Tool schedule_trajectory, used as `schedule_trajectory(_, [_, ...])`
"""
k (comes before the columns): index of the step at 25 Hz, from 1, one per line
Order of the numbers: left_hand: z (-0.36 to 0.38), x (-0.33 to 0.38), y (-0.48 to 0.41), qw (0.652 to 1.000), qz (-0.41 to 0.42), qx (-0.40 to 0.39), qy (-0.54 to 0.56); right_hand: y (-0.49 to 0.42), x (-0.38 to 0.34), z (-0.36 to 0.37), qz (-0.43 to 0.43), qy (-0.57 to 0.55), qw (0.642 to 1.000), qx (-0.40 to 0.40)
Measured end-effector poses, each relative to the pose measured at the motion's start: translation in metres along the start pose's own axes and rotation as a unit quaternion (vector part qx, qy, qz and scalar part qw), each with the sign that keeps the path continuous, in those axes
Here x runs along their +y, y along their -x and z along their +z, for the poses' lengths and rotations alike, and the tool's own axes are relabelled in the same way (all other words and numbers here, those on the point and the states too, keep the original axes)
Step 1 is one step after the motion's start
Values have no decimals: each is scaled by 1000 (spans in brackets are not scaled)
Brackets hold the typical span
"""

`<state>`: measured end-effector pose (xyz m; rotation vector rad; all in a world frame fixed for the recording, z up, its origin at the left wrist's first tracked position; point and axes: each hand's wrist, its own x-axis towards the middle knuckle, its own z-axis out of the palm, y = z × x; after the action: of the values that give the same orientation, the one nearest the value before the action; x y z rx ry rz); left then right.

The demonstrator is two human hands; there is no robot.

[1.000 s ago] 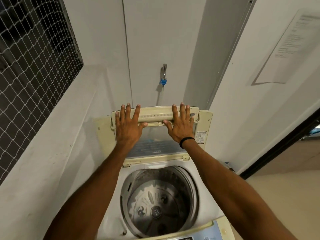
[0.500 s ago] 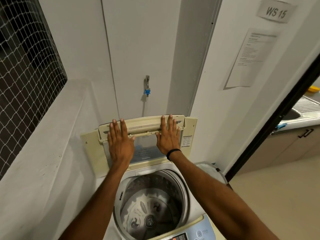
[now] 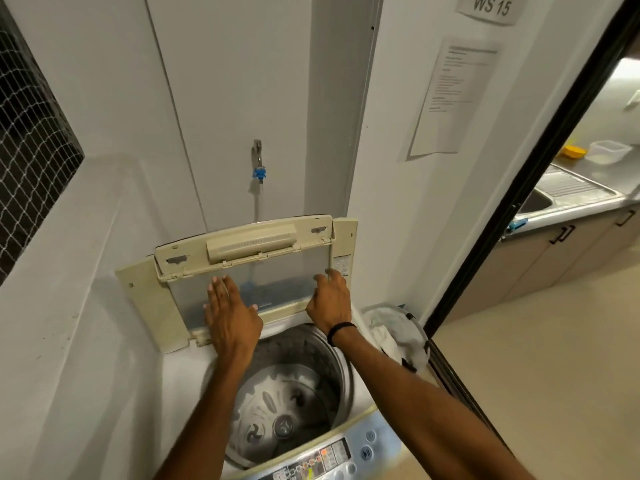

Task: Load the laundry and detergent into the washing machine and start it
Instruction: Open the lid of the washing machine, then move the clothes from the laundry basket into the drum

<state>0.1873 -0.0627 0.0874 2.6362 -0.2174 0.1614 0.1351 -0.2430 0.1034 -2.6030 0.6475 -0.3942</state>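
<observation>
A white top-loading washing machine (image 3: 180, 382) stands below me with its yellowed folding lid (image 3: 249, 247) raised upright against the back wall. The steel drum (image 3: 287, 403) is open and holds no clothes. My left hand (image 3: 230, 313) lies flat, fingers apart, on the lid's clear lower panel. My right hand (image 3: 329, 299) rests against the lid's right side, fingers loosely curled, a black band on its wrist. The control panel (image 3: 329, 455) runs along the near edge. A basket of white laundry (image 3: 394, 327) sits on the floor to the machine's right.
A tap with a blue connector (image 3: 258, 168) is on the wall behind the lid. A netted window (image 3: 31, 140) and a sloped ledge lie left. On the right, a black-framed doorway (image 3: 485, 244) opens to a kitchen counter with a sink (image 3: 571, 192).
Both hands have slid down from the lid's top handle to its lower panel. The view has swung right, which brings the laundry basket and kitchen into sight.
</observation>
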Motion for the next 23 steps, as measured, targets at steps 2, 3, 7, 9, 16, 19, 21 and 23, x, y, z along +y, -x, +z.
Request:
schedule_trajectory(2, [17,18,22,999,-11,-32,41,17,28,-3,42,-4,999,-8])
schedule_trajectory(3, [28,29,34,997,-12,-52,59,24,45,-4,71,-18,997,-12])
schedule_trajectory(7, [77,85,90,988,-23,-100,112,48,130,-12,222,-135,965,-34])
schedule_trajectory(9, [99,122,115,984,-30,-111,133,55,181,-17,279,-176,944,-33])
schedule_trajectory(16, [202,263,184,969,-47,-195,148,61,366,-38,348,-159,918,-104])
schedule_trajectory(19, [241,298,198,958,-70,-250,121,51,420,-41,345,-134,914,-163])
schedule_trajectory(21, [263,308,196,946,-93,-291,111,36,445,-38,349,-126,906,-205])
schedule_trajectory(23, [288,313,184,935,-121,-315,105,17,467,-25,356,-129,893,-243])
